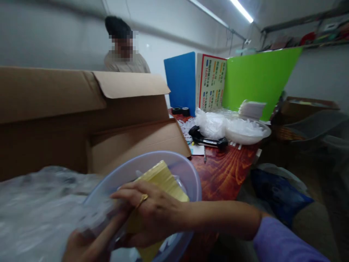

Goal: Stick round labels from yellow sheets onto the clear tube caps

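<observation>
A pale blue plastic bowl (188,174) sits tilted at the bottom centre, with a thick yellow stack of paper (163,178) lying in it. My right hand (152,214), a ring on one finger, lies over the lower end of the stack and grips it. My left hand (87,243) comes up from the bottom edge beneath the bowl, fingers closed against the bowl and a clear plastic bag (40,211); exactly what it grips is blurred.
A large open cardboard box (81,116) fills the left. A person stands behind it. On the red wooden table (226,171) lie a black tool (208,140), a white bowl of clear plastic pieces (247,133), tape rolls (181,111), and blue and green boards.
</observation>
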A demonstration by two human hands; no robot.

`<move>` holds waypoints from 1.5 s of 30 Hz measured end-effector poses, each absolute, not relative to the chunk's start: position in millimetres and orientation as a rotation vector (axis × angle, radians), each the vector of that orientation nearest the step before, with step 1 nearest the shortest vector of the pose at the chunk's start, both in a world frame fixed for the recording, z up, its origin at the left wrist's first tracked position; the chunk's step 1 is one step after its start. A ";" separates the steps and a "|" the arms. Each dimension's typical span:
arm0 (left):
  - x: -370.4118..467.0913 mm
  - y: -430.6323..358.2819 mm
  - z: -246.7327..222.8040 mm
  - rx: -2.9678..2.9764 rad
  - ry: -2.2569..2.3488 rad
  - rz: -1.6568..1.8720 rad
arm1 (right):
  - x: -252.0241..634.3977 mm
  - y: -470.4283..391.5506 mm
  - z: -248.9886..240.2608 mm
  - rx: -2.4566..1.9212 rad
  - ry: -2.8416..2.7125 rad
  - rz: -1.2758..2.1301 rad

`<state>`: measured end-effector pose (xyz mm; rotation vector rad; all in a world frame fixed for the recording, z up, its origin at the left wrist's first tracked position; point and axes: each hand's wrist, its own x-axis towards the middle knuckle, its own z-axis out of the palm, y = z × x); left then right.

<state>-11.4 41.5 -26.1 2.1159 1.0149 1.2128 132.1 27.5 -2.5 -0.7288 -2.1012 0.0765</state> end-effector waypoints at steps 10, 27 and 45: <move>-6.8 -5.2 10.2 1.037 0.985 1.122 | 138.1 13.3 -13.4 -0.530 -1.874 0.442; -70.8 -51.6 34.4 0.893 0.881 1.200 | 137.6 5.4 26.4 -0.803 -1.921 0.232; -84.6 -46.9 7.7 1.001 1.386 1.470 | 74.0 13.1 17.9 -0.468 -2.491 -0.016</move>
